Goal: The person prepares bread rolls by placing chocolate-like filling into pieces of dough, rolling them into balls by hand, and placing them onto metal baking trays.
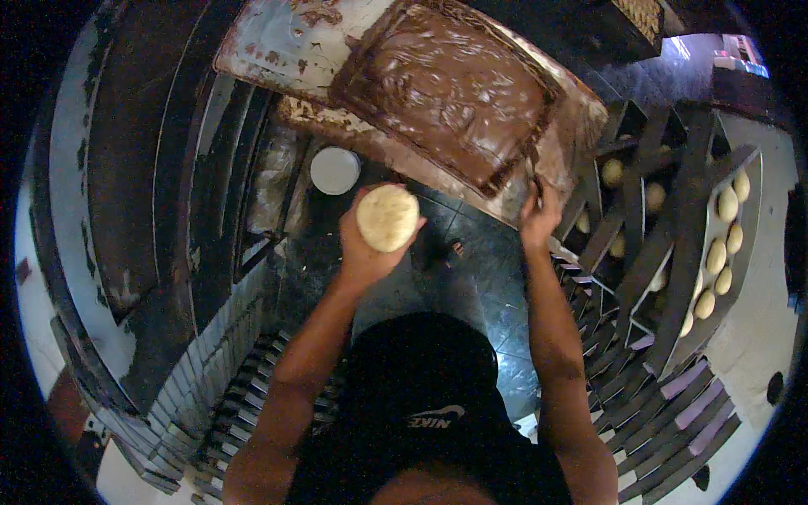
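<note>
A round pale piece of bread or dough (388, 217) rests in my left hand (362, 252), whose fingers curl round it. My right hand (540, 215) is at the near right corner of a large rectangular tray of glossy brown chocolate-like spread (446, 93), with its fingers curled at a thin dark thing, perhaps a tool's handle, that I cannot make out. The tray lies on a smeared worktop (278, 38). Below the worktop, just beyond my left hand, is a white round lid or tub (335, 168).
Dark metal oven-like fronts (135, 210) line the left. On the right stands a slanted metal rack (640, 252) with trays of pale oval dough pieces (717, 254). A dark tiled floor (471, 227) shows below the worktop. A dark bin or crate (614, 34) sits at the back right.
</note>
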The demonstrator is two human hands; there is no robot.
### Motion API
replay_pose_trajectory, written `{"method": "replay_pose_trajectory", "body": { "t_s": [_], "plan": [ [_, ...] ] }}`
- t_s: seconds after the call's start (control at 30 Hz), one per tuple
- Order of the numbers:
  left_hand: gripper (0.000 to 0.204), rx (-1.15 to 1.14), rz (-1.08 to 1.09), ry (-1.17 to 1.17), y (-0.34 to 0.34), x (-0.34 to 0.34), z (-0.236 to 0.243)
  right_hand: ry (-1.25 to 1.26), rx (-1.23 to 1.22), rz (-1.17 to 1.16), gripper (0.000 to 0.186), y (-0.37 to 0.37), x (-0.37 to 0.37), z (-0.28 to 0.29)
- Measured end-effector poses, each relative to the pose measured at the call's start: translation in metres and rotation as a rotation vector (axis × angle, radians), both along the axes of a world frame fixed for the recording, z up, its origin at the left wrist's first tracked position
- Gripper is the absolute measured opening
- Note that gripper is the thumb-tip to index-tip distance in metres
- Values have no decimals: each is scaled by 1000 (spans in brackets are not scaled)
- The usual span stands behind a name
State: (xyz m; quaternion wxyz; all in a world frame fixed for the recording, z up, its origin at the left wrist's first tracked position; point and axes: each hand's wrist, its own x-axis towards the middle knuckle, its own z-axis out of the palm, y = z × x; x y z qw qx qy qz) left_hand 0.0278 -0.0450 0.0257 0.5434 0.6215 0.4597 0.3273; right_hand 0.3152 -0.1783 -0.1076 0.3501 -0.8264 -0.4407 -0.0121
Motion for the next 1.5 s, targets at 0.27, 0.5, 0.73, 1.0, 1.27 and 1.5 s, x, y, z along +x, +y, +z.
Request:
{"method": "replay_pose_trajectory", "body": {
  "t_s": [0.27, 0.5, 0.73, 1.0, 1.27, 1.5],
  "plan": [
    [65, 42, 101, 53, 101, -57, -40, 6, -478, 453, 30, 138, -60, 98],
    [71, 111, 100, 77, 129, -61, -26, 117, -425, 549, 28, 176, -70, 85],
    [67, 87, 74, 51, 122, -62, -17, 168, -345, 517, 21, 195, -93, 70],
    [55, -172, -42, -67, 136, -19, 41, 713, 81, 592, 10, 200, -110, 218],
    [48, 92, -186, -140, 134, 34, 74, 105, 173, 476, 12, 139, -70, 179],
    [50, 5, -274, -109, 108, 54, 58, -37, 86, -98, 12, 14, 35, -17]
  ]
}}
